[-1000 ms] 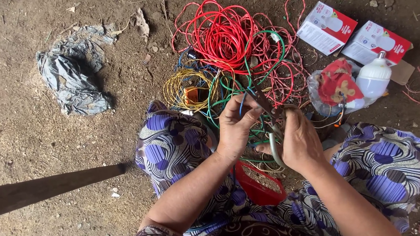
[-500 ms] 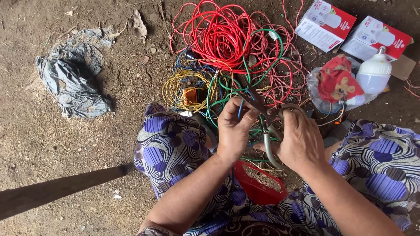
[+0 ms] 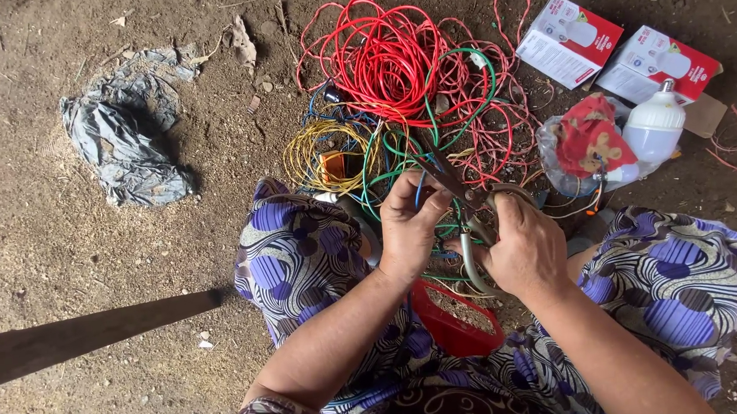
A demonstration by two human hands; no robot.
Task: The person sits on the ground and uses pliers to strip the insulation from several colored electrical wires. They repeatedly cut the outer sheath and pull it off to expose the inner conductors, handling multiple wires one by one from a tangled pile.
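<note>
I sit on a dirt floor with a patterned purple dress over my knees. My right hand (image 3: 522, 244) grips the handles of large metal scissors (image 3: 453, 184), whose blades point up and left into the wires. My left hand (image 3: 409, 226) pinches a thin blue wire (image 3: 420, 191) right beside the blades. A tangled pile lies just beyond my hands: red wire (image 3: 384, 59), green wire (image 3: 464, 96) and a yellow coil (image 3: 322, 154). A small red basket (image 3: 454, 318) rests in my lap below both hands.
Two red and white bulb boxes (image 3: 569, 42) lie at the upper right, with a white bulb (image 3: 652, 127) and a clear bag holding red packaging (image 3: 584, 140) beside them. A crumpled grey plastic bag (image 3: 126, 137) lies at the left. A wooden plank (image 3: 84, 339) crosses the lower left.
Both hands stayed together at the wires. The scissors shifted slightly and my left hand's fingers adjusted on the blue wire.
</note>
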